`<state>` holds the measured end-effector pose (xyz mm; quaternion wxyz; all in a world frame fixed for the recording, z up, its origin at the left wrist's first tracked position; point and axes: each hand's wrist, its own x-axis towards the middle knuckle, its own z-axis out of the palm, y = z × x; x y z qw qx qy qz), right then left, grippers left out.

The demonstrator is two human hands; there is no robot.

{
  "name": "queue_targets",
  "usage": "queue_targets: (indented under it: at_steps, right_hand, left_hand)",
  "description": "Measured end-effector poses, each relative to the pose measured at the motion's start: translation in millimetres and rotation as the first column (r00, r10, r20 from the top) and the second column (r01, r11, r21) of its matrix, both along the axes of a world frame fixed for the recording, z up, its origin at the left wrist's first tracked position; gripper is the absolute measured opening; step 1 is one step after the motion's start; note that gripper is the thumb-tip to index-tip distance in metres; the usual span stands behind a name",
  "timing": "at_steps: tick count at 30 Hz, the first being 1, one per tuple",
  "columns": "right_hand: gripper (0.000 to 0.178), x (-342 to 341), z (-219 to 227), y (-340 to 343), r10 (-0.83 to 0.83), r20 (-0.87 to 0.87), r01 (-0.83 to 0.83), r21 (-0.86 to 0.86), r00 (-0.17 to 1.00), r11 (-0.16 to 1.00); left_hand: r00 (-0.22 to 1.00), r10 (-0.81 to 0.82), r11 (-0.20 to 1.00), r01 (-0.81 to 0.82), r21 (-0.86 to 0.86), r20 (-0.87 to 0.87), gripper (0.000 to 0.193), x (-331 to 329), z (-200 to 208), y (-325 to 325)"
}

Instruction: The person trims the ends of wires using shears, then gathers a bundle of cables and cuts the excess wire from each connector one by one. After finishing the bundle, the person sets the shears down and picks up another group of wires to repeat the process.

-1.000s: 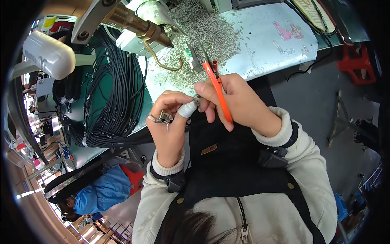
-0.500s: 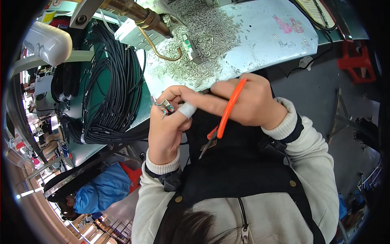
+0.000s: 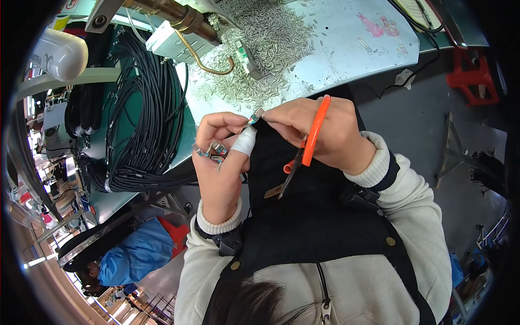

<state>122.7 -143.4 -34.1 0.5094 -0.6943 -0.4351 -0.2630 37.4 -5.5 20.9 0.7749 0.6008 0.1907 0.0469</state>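
At one o'clock spreads a pale sheet [image 3: 352, 65], with a coil of black cables [image 3: 162, 111] at ten and a heap of silvery metal bits [image 3: 284, 40] toward twelve. The right hand [image 3: 333, 130], at two, is mostly curled; the left hand [image 3: 219, 181], at nine, is loosely cupped, its taped thumb nearly meeting the forefinger. Inside the right hand's curl sits an orange-handled tool [image 3: 316, 130], dark tip toward seven. Near twelve, the left fingertips pinch a small connector [image 3: 254, 116], right fingertips at its metal end; more connectors [image 3: 218, 149] lie against the left hand.
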Motion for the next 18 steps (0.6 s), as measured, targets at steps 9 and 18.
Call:
queue_targets:
  at_steps: [9,18]
  right_hand:
    - [0.022,-10.2,20.5,-12.4,-0.023,0.132,0.059,-0.278,0.991,0.959]
    - [0.016,-13.3,7.7,-0.5,0.077,-0.334,-0.094,-0.035,0.939,0.995]
  left_hand:
    - [1.000,0.006,0.962,-0.007,0.273,0.004,0.012,-2.0,-1.6,-3.7]
    - [1.000,0.015,0.966,-0.016,0.257,0.003,0.015,-1.6,-4.5,-7.8]
